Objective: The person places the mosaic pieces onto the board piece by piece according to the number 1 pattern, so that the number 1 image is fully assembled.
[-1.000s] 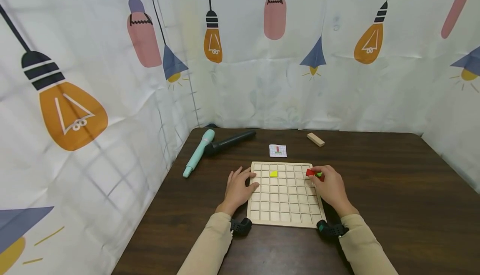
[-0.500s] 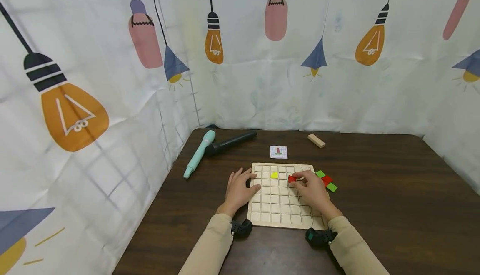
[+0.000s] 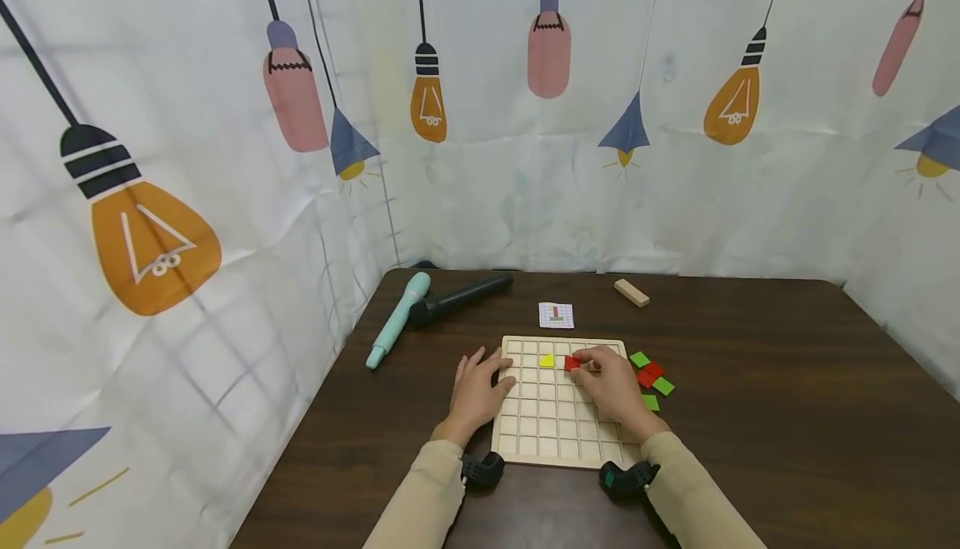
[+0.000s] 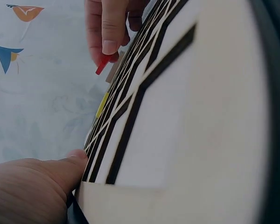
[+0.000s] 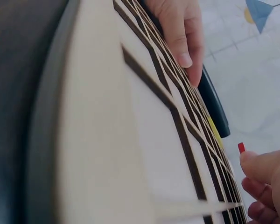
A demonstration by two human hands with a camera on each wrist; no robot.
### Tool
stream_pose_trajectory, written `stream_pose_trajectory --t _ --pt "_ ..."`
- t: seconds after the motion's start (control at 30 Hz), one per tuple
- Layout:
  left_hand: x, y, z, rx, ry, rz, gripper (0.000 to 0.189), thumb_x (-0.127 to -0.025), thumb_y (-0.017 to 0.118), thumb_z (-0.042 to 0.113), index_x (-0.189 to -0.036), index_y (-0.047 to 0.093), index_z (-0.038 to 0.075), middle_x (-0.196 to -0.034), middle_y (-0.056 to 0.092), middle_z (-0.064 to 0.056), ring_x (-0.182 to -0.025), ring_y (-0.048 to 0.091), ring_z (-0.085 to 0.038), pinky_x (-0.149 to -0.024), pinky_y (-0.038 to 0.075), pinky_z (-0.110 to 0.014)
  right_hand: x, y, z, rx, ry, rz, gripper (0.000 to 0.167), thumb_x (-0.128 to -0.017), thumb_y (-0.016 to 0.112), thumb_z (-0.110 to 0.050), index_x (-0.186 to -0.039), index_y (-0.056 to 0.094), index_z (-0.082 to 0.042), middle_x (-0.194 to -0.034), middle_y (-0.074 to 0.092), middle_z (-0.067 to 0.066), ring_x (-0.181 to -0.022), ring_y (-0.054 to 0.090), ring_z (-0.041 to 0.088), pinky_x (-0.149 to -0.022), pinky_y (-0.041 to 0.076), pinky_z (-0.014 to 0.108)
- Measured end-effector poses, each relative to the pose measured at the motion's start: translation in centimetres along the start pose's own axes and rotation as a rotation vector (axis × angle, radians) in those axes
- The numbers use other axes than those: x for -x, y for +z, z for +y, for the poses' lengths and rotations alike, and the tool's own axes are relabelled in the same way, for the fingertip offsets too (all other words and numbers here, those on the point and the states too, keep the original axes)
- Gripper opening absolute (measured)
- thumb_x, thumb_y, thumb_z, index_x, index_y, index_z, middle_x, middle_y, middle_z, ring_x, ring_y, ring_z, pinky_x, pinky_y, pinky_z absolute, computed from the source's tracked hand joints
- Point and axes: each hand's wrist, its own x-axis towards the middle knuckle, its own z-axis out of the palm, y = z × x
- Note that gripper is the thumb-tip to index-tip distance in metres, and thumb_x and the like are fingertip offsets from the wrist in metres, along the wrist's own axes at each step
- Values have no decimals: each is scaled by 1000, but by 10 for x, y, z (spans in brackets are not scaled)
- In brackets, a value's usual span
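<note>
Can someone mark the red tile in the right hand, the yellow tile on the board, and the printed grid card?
Held red tile (image 3: pixel 571 363), head view: middle of its visible face.
Yellow tile (image 3: pixel 547 361), head view: middle of its top face.
Printed grid card (image 3: pixel 556 316), head view: centre of the printed side.

- A makeshift curtained booth (whether in a home or a lab, I can't tell)
- Creased white cloth (image 3: pixel 502 191) printed with hanging lamps, behind the far edge
- Dark wood-grain table (image 3: pixel 787 416)
</note>
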Motion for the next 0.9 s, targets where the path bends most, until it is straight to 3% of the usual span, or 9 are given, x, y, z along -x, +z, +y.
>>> stream_pose_trajectory --t 0.37,0.63,0.9 --pt "-3 -2 -1 -13 -3 -14 38 -95 65 31 -131 64 20 -151 43 -4 -146 25 -29 -122 6 -50 -18 -2 -8 63 44 -94 28 -87 75 -17 -113 73 -9 -102 66 4 -80 52 19 -68 46 31" --pt "-4 -1 0 -10 6 -20 38 -95 65 30 -131 64 19 -151 43 -4 -146 25 -30 -122 5 -50 -19 -2 -5 94 22 -83 29 -87 75 -17 -114 73 -8 -98 64 5 -77 50 19 -66 42 30" --pt "-4 -2 0 -23 -1 -22 38 -95 65 32 -131 64 20 -151 43 -3 -146 25 -29 -122 5 -50 -20 5 -4 134 48 -77 28 -86 76 -20 -112 74 -12 -106 65 5 -80 51 20 -69 43 32"
